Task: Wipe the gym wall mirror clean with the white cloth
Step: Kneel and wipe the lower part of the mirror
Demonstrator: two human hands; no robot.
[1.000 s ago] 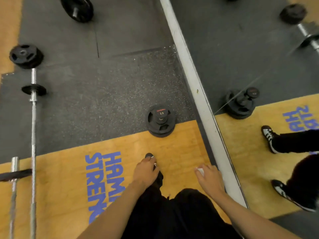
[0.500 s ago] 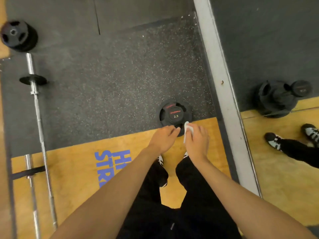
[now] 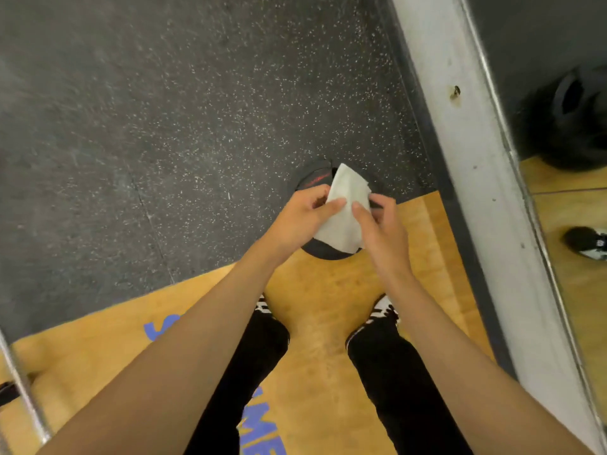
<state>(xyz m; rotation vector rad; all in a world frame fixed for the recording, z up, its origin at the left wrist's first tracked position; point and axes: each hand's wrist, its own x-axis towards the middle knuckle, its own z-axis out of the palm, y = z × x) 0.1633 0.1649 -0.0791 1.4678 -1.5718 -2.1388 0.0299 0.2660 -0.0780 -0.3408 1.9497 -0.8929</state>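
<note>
Cloth (image 3: 343, 224) newly unfolded, plate (image 3: 310, 180) perhaps half-hidden

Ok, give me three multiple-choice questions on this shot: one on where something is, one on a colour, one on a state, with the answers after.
1. Looking down from the head view, which thing does the white cloth overlap?
A a kettlebell
B the black weight plate
C a yoga mat

2. What colour is the lettering on the wooden platform?
A blue
B green
C white

3. How is the cloth held?
A tucked in a pocket
B hanging from a hook
C pinched by the left hand and the right hand together

Answers:
1 B, the plate's dark rim shows around the cloth's edges.
2 A, the letters stand blue on the wood.
3 C, a thumb of each hand presses on the cloth.
</note>
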